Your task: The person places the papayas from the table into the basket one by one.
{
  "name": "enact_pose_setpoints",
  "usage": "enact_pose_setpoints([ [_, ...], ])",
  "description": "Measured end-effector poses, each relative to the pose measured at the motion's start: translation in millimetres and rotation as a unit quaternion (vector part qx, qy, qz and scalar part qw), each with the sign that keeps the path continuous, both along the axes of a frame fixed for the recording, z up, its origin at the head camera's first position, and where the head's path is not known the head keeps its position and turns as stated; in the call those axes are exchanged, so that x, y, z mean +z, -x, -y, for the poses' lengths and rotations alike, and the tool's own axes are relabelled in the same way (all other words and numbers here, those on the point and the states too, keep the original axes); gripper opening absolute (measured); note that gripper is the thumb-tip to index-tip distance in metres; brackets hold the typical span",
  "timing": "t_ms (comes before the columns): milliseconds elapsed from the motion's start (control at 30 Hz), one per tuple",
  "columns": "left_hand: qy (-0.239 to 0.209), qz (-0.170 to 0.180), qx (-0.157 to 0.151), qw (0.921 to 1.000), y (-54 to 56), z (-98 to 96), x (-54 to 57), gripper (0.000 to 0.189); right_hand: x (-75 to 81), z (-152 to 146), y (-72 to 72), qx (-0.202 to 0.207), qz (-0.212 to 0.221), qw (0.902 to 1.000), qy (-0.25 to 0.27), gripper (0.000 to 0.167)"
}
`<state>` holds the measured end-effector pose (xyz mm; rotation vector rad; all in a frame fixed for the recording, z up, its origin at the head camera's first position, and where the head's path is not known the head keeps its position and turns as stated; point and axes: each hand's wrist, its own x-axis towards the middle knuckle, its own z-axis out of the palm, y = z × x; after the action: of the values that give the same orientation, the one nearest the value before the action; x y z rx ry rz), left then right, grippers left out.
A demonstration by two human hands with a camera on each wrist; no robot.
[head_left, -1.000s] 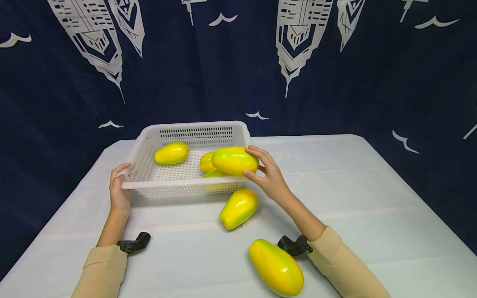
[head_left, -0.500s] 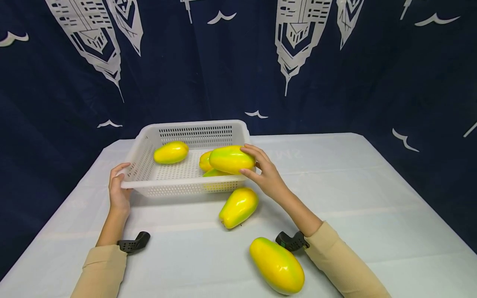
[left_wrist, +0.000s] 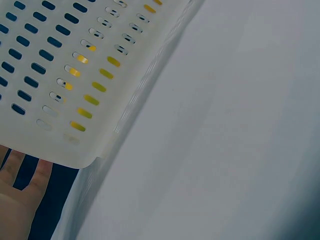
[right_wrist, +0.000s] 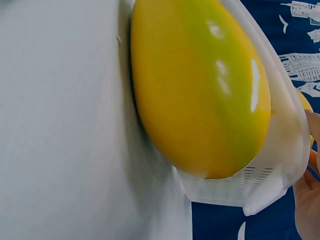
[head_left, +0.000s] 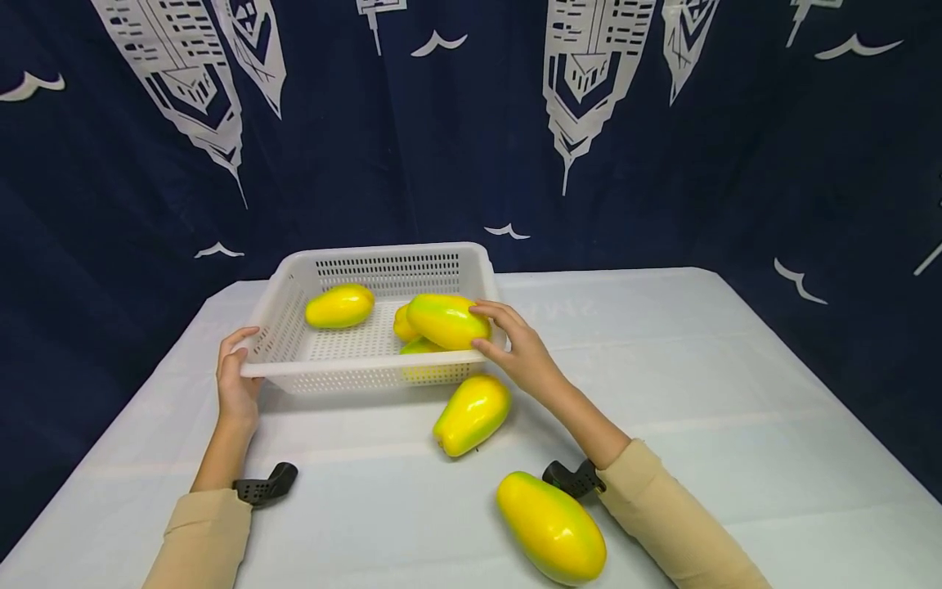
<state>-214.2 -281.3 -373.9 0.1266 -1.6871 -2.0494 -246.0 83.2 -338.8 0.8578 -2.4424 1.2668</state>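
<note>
A white perforated plastic basket [head_left: 368, 375] stands on the table. My left hand [head_left: 237, 384] grips its left end, thumb over the rim; the left wrist view shows fingers beside the basket wall [left_wrist: 45, 100]. At the basket's right end, my right hand [head_left: 526, 356] holds a yellow-green papaya [head_left: 449, 321] by its near end, thumb and fingers on either side. This papaya lies over two others, a yellow papaya [head_left: 402, 325] and a greener papaya [head_left: 421, 346], both partly hidden. Another papaya [head_left: 340, 306] rests alone in the basket's left part.
One papaya [head_left: 473, 415] lies on the white-covered table [head_left: 353, 507] just in front of the basket. A larger papaya [head_left: 552, 528] lies nearer, beside my right forearm. Behind the table hangs a dark blue patterned cloth [head_left: 441, 147].
My right hand has moved slightly left and lowered the papaya deeper into the basket, its near end tilting down. My left hand stays on the basket.
</note>
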Motion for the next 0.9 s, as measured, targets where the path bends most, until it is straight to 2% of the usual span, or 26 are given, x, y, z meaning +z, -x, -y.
enact_pose_setpoints([
  [300,0.003,-0.002,0.001,1.0,-0.5,-0.4,-1.1,0.031,-3.2,-5.0,-1.9,0.004,-0.006,0.9994,0.035,0.04],
  [467,0.002,-0.003,0.003,1.0,1.0,-0.7,-0.7,0.03,-5.8,-10.6,-4.2,0.009,0.011,0.9985,0.053,0.04],
  [667,-0.002,-0.006,0.002,1.0,1.4,-0.2,-0.6,0.031,-10.0,-17.9,-6.4,0.017,0.028,0.9976,0.061,0.041],
  [900,-0.002,-0.005,0.002,1.0,1.3,0.3,-1.3,0.03,-14.7,-25.8,-11.3,0.026,0.027,0.998,0.052,0.042],
])
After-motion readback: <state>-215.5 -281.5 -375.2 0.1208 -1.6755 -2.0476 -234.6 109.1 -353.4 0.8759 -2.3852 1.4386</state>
